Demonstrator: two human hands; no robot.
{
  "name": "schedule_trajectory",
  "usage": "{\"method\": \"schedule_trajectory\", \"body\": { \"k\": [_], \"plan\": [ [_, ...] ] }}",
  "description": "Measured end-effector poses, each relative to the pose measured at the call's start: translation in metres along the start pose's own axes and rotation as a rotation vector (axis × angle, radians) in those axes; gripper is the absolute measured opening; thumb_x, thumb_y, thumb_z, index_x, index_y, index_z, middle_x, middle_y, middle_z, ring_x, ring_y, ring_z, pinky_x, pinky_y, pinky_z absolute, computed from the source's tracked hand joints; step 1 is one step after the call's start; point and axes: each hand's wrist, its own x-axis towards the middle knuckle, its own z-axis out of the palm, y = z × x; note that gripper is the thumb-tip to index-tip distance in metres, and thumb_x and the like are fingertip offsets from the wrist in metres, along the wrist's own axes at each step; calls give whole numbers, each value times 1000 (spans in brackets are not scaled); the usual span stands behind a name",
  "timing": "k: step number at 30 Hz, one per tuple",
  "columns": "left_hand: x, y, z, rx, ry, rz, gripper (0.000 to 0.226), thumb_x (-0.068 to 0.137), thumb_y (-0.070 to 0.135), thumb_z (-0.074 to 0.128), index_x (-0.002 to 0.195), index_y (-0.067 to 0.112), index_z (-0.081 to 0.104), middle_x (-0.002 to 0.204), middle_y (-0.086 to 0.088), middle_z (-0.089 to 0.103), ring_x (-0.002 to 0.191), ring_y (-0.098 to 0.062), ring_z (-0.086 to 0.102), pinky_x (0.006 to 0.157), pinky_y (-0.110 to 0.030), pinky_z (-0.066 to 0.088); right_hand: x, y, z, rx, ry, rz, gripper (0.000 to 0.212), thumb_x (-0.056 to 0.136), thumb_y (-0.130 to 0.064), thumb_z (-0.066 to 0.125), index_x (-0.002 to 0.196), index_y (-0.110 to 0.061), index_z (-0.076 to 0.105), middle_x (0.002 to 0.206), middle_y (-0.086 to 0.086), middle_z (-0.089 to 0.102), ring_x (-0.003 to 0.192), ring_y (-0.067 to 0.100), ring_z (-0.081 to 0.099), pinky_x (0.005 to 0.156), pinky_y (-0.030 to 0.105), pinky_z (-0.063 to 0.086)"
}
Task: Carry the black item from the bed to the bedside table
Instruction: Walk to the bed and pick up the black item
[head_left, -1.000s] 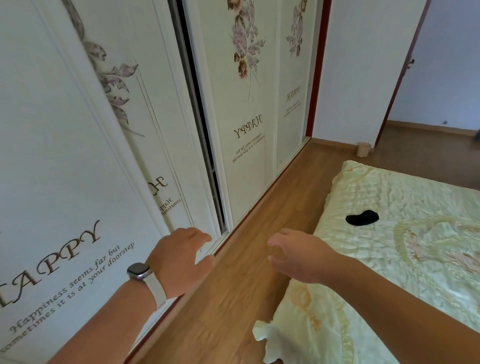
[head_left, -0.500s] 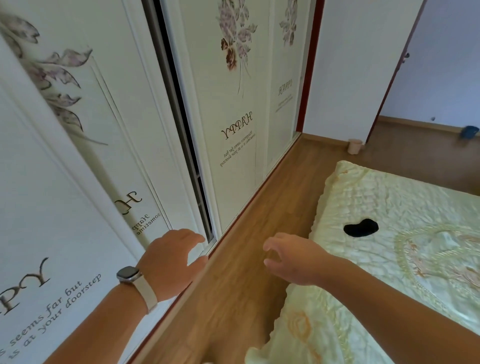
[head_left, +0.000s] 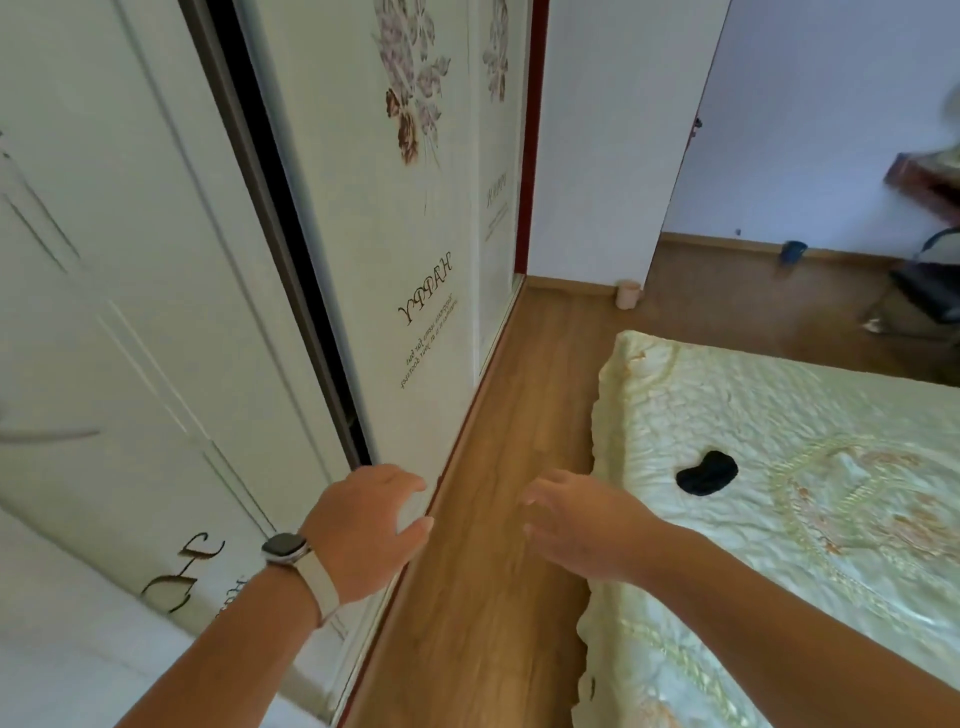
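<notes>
A small black item (head_left: 707, 472) lies on the pale green quilted bed (head_left: 810, 519), near its left edge. My right hand (head_left: 582, 519) hovers over the wooden floor just left of the bed, fingers apart and empty, a short way left of the black item. My left hand (head_left: 369, 525), with a watch on its wrist, is held out in front of the wardrobe door, fingers apart and empty. No bedside table is in view.
White sliding wardrobe doors (head_left: 395, 260) with flower prints line the left side. A strip of wooden floor (head_left: 498, 519) runs between wardrobe and bed. A small cup (head_left: 627, 294) stands by the far wall corner. Dark furniture (head_left: 930, 291) sits at the far right.
The view has advanced along the aisle and turned right, so the bed and black item appear closer. Both hands stay out in front, empty.
</notes>
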Motion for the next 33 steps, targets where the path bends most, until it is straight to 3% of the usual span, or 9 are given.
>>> {"method": "schedule_trajectory", "body": {
  "k": [4, 7, 13, 18, 23, 28, 33],
  "plan": [
    [43, -9, 2, -49, -25, 75, 50, 82, 53, 43, 121, 26, 57, 124, 6, 61, 114, -15, 51, 94, -38, 46, 17, 10, -17, -10, 11, 87, 35, 89, -47, 47, 118, -29, 57, 102, -11, 56, 82, 7, 55, 75, 31, 51],
    [75, -6, 6, -47, -63, 145, 51, 83, 54, 40, 124, 27, 54, 124, 8, 59, 113, -11, 50, 94, -35, 45, 23, 28, -26, -10, 60, 120, 39, 90, -47, 47, 125, -32, 53, 111, -15, 53, 86, 6, 51, 69, 24, 42],
    [148, 10, 24, -26, -122, 253, 45, 86, 51, 44, 125, 29, 53, 127, 11, 57, 116, -10, 48, 98, -34, 42, 46, 80, -32, -8, 82, 227, 35, 90, -43, 46, 121, -28, 52, 110, -12, 53, 81, 7, 53, 57, 20, 33],
    [224, 30, 44, 10, -143, 312, 45, 87, 51, 45, 125, 30, 52, 128, 11, 57, 117, -9, 48, 96, -33, 42, 79, 140, -38, 20, 100, 266, 38, 92, -46, 45, 127, -30, 48, 113, -10, 53, 88, 11, 53, 67, 27, 40],
    [311, 75, 64, 4, -201, 368, 45, 86, 53, 46, 125, 32, 52, 130, 12, 55, 118, -7, 47, 96, -29, 39, 97, 217, -54, 74, 103, 328, 40, 91, -47, 44, 128, -31, 48, 111, -7, 55, 85, 12, 54, 67, 27, 39],
    [394, 135, 82, 6, -212, 470, 48, 85, 55, 43, 125, 32, 52, 129, 12, 56, 119, -8, 48, 98, -34, 42, 107, 290, -82, 96, 106, 406, 45, 90, -48, 43, 130, -28, 47, 120, -6, 53, 100, 17, 54, 80, 36, 48],
    [450, 177, 96, -10, -257, 545, 50, 85, 56, 41, 128, 32, 50, 133, 10, 54, 122, -10, 46, 101, -38, 43, 111, 337, -103, 68, 168, 467, 44, 90, -50, 44, 129, -31, 47, 120, -6, 55, 88, 12, 51, 77, 34, 44]
  ]
}}
